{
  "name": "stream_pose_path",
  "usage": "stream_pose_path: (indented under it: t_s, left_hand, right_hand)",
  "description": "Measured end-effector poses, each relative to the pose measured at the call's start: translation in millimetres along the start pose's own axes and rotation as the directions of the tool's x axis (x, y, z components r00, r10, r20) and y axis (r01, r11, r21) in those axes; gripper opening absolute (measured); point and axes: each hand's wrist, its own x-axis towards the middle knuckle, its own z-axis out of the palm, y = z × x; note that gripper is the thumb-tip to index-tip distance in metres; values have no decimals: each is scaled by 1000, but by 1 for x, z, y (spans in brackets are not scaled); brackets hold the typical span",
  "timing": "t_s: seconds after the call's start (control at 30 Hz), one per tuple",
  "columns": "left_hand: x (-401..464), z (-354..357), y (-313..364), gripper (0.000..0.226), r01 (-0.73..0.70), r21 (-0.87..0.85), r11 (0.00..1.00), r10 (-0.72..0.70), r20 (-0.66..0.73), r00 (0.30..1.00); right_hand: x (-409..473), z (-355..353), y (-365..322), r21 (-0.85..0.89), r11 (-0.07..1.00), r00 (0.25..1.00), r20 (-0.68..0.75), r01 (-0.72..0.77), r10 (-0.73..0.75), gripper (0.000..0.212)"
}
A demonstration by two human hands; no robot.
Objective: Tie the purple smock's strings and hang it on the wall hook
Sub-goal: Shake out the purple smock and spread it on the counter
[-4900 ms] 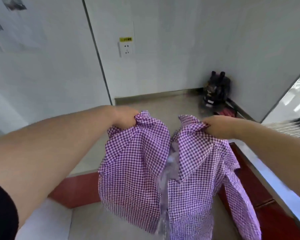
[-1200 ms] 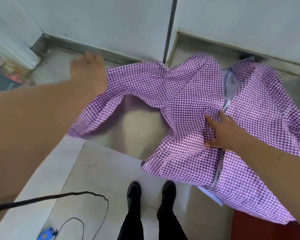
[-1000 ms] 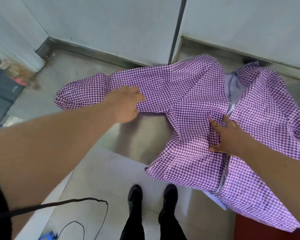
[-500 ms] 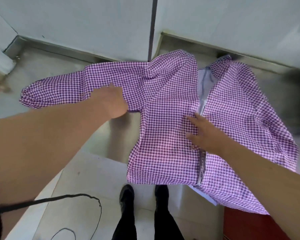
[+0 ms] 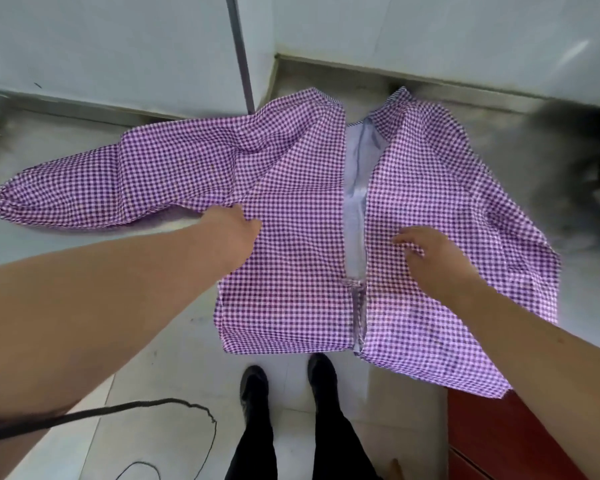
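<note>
A purple smock (image 5: 291, 209) is spread across the worktop (image 5: 49, 140), its hem hanging over the front edge. It is pressed flat by the open left hand (image 5: 234, 230) and open right hand (image 5: 426, 252). Unheld, it could slide off.

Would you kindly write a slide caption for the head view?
Both hands, left hand and right hand, flatten a purple checked smock on a steel counter.

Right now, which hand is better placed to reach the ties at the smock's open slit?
Probably the right hand: it rests on the smock panel just beside the slit. The left hand sits farther off, near the sleeve.
</note>
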Motion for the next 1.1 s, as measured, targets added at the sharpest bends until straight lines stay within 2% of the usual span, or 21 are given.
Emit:
stream_pose_path:
  t_s: [0.07, 0.13, 0.23, 0.37, 0.4, 0.5, 0.6, 0.67, 0.7, 0.73, 0.77, 0.8, 0.83, 0.87, 0.9, 0.93, 0.97, 1.0, 1.03, 1.07, 1.1]
  left_hand:
    - [2, -9, 7, 66, -37, -72, 997, 31, -86, 996]
    - [11, -19, 21, 72, -133, -209, 969, 99, -167, 981]
    - [23, -41, 55, 77, -296, -311, 903, 223, -251, 942]
    - [36, -73, 100, 81, -441, -281, 853, 340, -343, 876]
    - [40, -81, 111, 82, -453, -274, 848, 359, -331, 873]
    - [48, -98, 133, 80, -441, -241, 865, 372, -281, 885]
    - [57, -108, 146, 72, -413, -177, 894, 367, -240, 899]
    - [63, -111, 149, 62, -404, -157, 901, 354, -271, 895]
    - [65, -113, 150, 56, -402, -153, 903, 347, -294, 891]
    - [67, -117, 151, 51, -401, -145, 904, 343, -312, 886]
    - [68, -121, 151, 48, -398, -135, 907, 340, -320, 884]
    - [68, -125, 151, 45, -390, -132, 911, 333, -320, 887]
    - [69, -129, 152, 44, -378, -134, 916, 322, -316, 893]
    - [69, -132, 152, 43, -370, -139, 919, 313, -313, 897]
    - [70, -135, 153, 43, -366, -139, 920, 310, -312, 898]
    - [70, -137, 153, 42, -368, -138, 920, 312, -312, 897]
    - [71, -138, 153, 43, -368, -135, 920, 315, -307, 898]
    - [71, -139, 153, 43, -371, -127, 920, 321, -300, 898]
    - [72, -138, 153, 44, -373, -117, 920, 327, -294, 898]
    - [73, -137, 153, 45, -376, -112, 920, 330, -298, 896]
    - [75, -135, 154, 47, -381, -118, 917, 330, -312, 891]
  right_hand:
    - [-1, -18, 15, -45, 992, 982, -157, -117, 108, 40]
    - [-9, -40, 33, -77, 951, 929, -251, -300, 273, 55]
    - [-26, -70, 66, 34, 869, 813, -337, -494, 475, 72]
    - [-24, -86, 106, 247, 678, 642, -217, -693, 735, 89]
    - [-22, -87, 114, 245, 658, 635, -174, -712, 753, 85]
    - [-14, -85, 121, 113, 736, 723, -137, -667, 677, 32]
    - [4, -91, 125, 250, 739, 738, -114, -626, 665, 25]
    - [15, -105, 122, 365, 764, 723, -275, -532, 634, 32]
    - [18, -113, 117, 359, 821, 726, -393, -444, 564, 31]
    - [18, -121, 107, 283, 901, 742, -512, -330, 432, 29]
    - [18, -126, 101, 135, 974, 778, -586, -179, 225, 30]
    - [15, -128, 91, -46, 999, 812, -583, 17, -40, 32]
    - [11, -127, 85, -223, 949, 829, -470, 221, -303, 31]
    - [6, -120, 86, -368, 848, 828, -272, 381, -490, 29]
    - [2, -111, 88, -440, 761, 836, -41, 477, -547, 29]
    - [-2, -104, 92, -457, 738, 861, 154, 497, -485, 34]
    - [-4, -102, 92, -444, 774, 892, 261, 451, -369, 43]
    - [-7, -100, 92, -409, 847, 931, 274, 339, -241, 51]
    - [-7, -99, 94, -326, 923, 968, 206, 205, -143, 52]
    - [-5, -97, 97, -202, 976, 996, 58, 78, -68, 44]
    - [1, -96, 100, -71, 997, 992, -126, -20, 11, 32]
